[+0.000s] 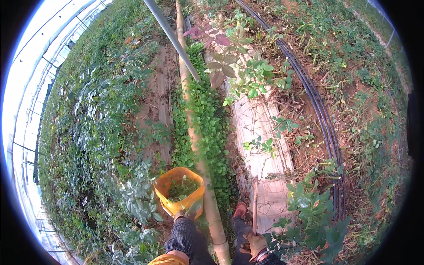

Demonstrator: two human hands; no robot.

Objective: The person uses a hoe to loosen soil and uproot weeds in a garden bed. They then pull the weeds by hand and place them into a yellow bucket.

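Observation:
A yellow plastic bucket (pixel 179 190) with some cut green plants inside stands or hangs at the lower centre-left. My left hand (pixel 185 214), in a glove, is at the bucket's near side, closed by its handle and rim. My right hand (pixel 255 245), also gloved, grips the lower end of a reddish-brown stick or tool handle (pixel 255 205) that points away from me. Whether a blade sits at its far end cannot be told. A long pale pole or pipe (pixel 212 202) runs away from me between my legs, with low green weeds (pixel 212 132) on both sides.
A grey metal post (pixel 175 43) slants down into the weeds. Pale ground sheeting (pixel 246 119) lies right of them, crossed by leafy shrubs. Dark hoses (pixel 314 96) curve along the right. Dense foliage (pixel 99 132) fills the left, beside a greenhouse's white film wall (pixel 26 82).

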